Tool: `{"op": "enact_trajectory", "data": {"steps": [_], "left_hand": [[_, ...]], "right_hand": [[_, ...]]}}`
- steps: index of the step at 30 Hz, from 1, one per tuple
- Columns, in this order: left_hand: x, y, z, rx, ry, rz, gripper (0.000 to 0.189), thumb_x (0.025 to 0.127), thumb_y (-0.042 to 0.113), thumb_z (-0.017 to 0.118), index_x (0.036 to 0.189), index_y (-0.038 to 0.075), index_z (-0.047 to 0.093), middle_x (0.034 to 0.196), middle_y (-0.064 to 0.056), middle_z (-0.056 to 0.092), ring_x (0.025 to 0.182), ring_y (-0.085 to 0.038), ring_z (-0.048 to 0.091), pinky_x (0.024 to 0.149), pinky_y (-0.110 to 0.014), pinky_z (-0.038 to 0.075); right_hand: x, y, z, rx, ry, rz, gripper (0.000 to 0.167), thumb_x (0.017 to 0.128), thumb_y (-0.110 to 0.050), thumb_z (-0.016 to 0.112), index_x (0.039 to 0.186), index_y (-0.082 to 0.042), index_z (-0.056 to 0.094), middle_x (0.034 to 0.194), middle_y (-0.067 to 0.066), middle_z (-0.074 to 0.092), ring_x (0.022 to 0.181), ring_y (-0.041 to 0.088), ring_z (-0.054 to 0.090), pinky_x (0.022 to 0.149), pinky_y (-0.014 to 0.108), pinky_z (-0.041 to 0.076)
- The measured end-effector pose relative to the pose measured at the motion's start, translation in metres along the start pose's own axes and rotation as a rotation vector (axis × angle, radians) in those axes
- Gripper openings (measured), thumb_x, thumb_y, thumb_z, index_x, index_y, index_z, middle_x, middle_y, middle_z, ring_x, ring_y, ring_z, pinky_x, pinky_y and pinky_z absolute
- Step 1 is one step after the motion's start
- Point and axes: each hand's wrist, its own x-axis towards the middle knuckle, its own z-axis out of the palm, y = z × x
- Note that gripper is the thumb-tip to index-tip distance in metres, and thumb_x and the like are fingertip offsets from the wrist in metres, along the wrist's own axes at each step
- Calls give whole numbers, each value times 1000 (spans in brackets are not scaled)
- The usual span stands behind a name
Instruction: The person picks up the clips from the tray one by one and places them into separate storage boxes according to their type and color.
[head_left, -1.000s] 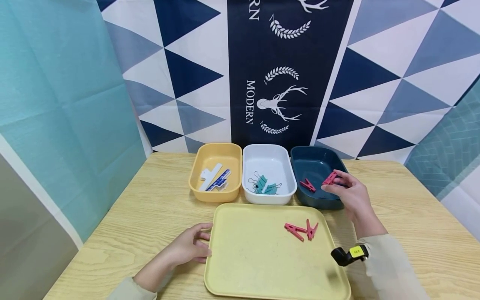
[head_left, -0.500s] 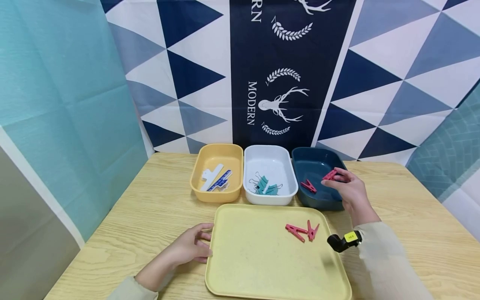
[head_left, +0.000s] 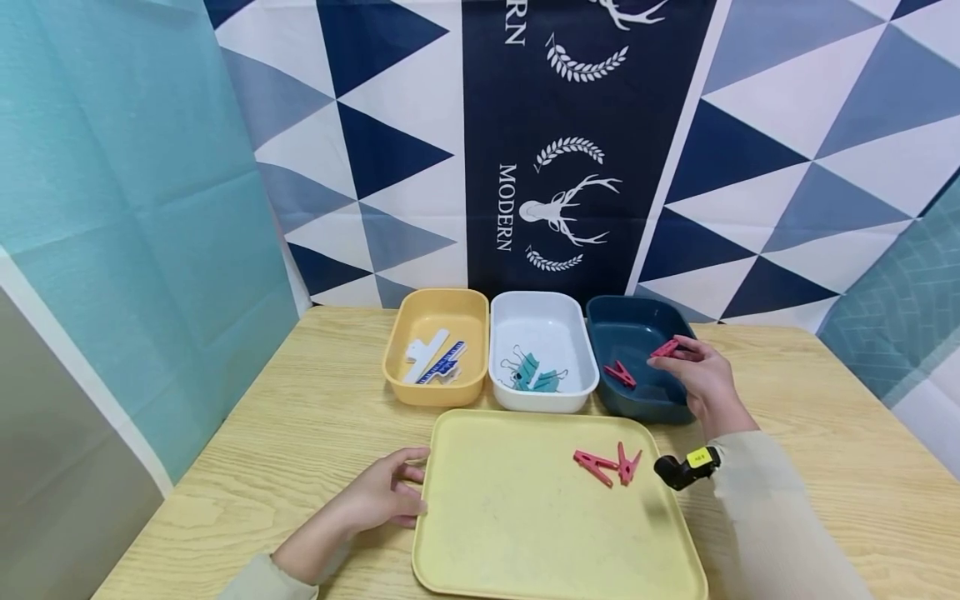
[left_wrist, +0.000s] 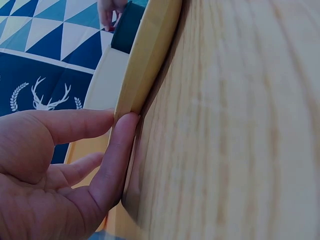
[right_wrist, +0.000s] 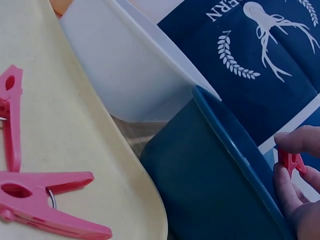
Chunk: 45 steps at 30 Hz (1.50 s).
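My right hand [head_left: 705,375] pinches a red clothespin [head_left: 664,348] over the dark teal bin [head_left: 637,404]. Another red clothespin [head_left: 619,374] lies inside that bin. In the right wrist view, thumb and fingers hold the pinched clothespin [right_wrist: 291,162] just past the bin's rim. At the left edge of the yellow tray [head_left: 510,517], my left hand [head_left: 378,493] grips the rim between thumb and fingers, as the left wrist view shows. Two red clothespins, one [head_left: 595,467] touching the other [head_left: 628,464], lie near the tray's upper right corner.
Left of the teal bin stand a white bin [head_left: 543,402] with several teal binder clips [head_left: 532,375] and a yellow bin [head_left: 435,396] with a white clip [head_left: 425,356] and a blue one [head_left: 442,364]. A patterned cloth [head_left: 405,125] hangs behind the wooden table [head_left: 300,400].
My right forearm has shifted slightly forward and left, while the pinched clothespin has stayed over the teal bin. The left hand has kept its place on the tray. The head view has drifted a little.
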Motion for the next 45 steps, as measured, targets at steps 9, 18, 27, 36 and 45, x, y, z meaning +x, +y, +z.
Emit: {"op": "enact_trajectory", "data": {"steps": [9, 18, 27, 36, 45], "left_hand": [[-1, 1, 0, -10, 3, -7, 74, 76, -11, 68, 140, 0, 34, 110, -17, 45, 84, -20, 57, 67, -37, 58], [0, 1, 1, -11, -2, 0, 74, 76, -10, 68, 140, 0, 34, 110, -16, 45, 84, -20, 57, 67, -37, 58], [0, 1, 2, -7, 1, -2, 73, 76, -10, 68, 140, 0, 34, 110, -17, 45, 84, -20, 57, 67, -37, 58], [-1, 2, 1, -3, 9, -4, 73, 76, -11, 67, 140, 0, 34, 110, -17, 45, 83, -20, 57, 66, -37, 58], [-2, 2, 0, 5, 8, -6, 72, 77, -10, 67, 140, 0, 33, 111, -17, 45, 83, -20, 58, 66, -36, 58]], "right_hand": [[3, -4, -2, 258, -57, 56, 102, 68, -5, 82, 149, -16, 21, 124, 13, 42, 73, -1, 60, 93, 24, 41], [-1, -4, -4, 409, -82, 67, 88, 80, 0, 70, 150, -12, 16, 96, 2, 59, 70, 7, 65, 83, 22, 50], [-9, -1, -5, 396, -116, 11, 44, 87, -8, 64, 126, -12, 43, 79, -7, 65, 73, 7, 65, 78, 22, 53], [-19, 0, -7, 320, -136, -6, 29, 86, -19, 67, 110, -19, 51, 84, -7, 63, 76, 6, 65, 76, 20, 53], [-33, 1, -5, 309, -141, -58, 27, 89, -22, 64, 112, -18, 52, 93, -4, 59, 79, 6, 64, 77, 22, 53]]}}
